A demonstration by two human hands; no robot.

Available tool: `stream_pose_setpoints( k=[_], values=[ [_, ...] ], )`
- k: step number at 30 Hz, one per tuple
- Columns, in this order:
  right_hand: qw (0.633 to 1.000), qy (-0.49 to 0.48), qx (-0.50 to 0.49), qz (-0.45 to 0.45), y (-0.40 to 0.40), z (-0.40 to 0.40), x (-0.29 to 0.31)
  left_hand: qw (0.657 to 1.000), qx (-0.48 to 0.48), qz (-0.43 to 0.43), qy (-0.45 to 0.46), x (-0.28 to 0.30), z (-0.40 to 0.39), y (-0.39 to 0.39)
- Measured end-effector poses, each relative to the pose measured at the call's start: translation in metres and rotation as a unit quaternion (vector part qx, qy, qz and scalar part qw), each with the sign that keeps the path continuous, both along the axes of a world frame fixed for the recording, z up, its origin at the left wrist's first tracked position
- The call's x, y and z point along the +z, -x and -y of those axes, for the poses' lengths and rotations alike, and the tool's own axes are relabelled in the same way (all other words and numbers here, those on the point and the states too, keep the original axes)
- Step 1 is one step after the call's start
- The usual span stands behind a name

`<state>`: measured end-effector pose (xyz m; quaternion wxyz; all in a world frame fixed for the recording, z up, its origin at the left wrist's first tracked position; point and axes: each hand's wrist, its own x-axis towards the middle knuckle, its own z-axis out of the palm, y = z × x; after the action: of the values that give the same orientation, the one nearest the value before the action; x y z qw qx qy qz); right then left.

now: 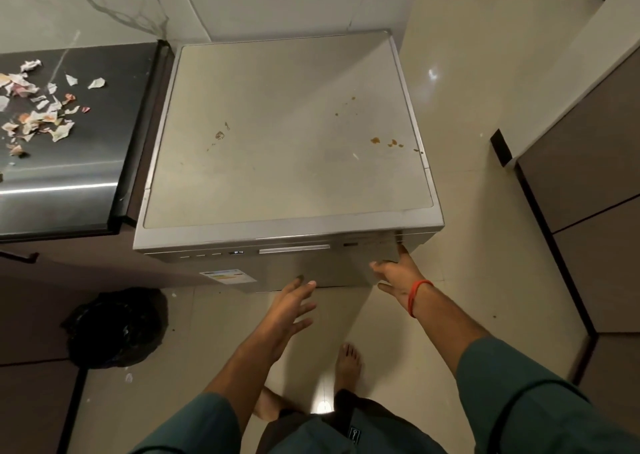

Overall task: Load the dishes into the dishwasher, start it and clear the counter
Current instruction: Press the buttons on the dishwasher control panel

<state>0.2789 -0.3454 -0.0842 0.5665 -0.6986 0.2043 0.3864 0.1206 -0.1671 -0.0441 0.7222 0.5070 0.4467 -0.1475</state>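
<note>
Far left there's the dark counter [79,162] w/ a shiny steel-looking front edge, and it's got a mess of torn paper scraps [36,107] spread over its left part – white, some w/ orange/pink print. Below that, on the floor, a black bin bag [116,329] sits in front of the dark lower cabinets, mouth open toward the camera; can't tell what's inside.

Next over, middle of the shot, is the dishwasher [287,131] – freestanding, silver, pushed up against the counter's right side and back near the marble-look wall. Door is closed. Its flat top has a few brown stains, a couple near the middle-left and more toward the right edge. On the front strip there's a small lit display [237,252], a long bar handle [294,248] beside it, and a label sticker [227,276] lower down on the door.

Left hand [289,310] hovers in front of the door's lower part, fingers straight and spread apart, not gripping anything; tips are about at the door face but can't tell if they actually touch. Right hand [394,277] is up at the door's top right corner, fingers apart too, index finger pointing up onto the corner edge, the rest loose. Orange thread band [417,296] on that wrist. Green sleeves, bare feet on cream floor tile. Far right: brown cabinet fronts [588,190].
</note>
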Motion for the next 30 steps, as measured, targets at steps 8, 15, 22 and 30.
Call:
stream_pose_setpoints(
  k=[8,15,22,30],
  values=[
    [0.995,-0.067,-0.073,-0.023,-0.004,-0.011,0.005,1.0,0.006,0.007,0.001,0.0,0.003,0.007],
    [0.995,-0.064,-0.074,-0.035,-0.003,-0.011,0.009,1.0,0.022,0.005,0.004,-0.002,-0.003,0.011],
    [0.999,-0.045,-0.02,-0.016,-0.009,0.005,0.011,1.0,0.02,0.014,0.003,-0.001,-0.012,0.007],
    [0.999,-0.045,0.006,-0.001,-0.001,0.001,0.02,1.0,0.016,0.027,0.003,0.008,-0.01,0.003]
  ],
)
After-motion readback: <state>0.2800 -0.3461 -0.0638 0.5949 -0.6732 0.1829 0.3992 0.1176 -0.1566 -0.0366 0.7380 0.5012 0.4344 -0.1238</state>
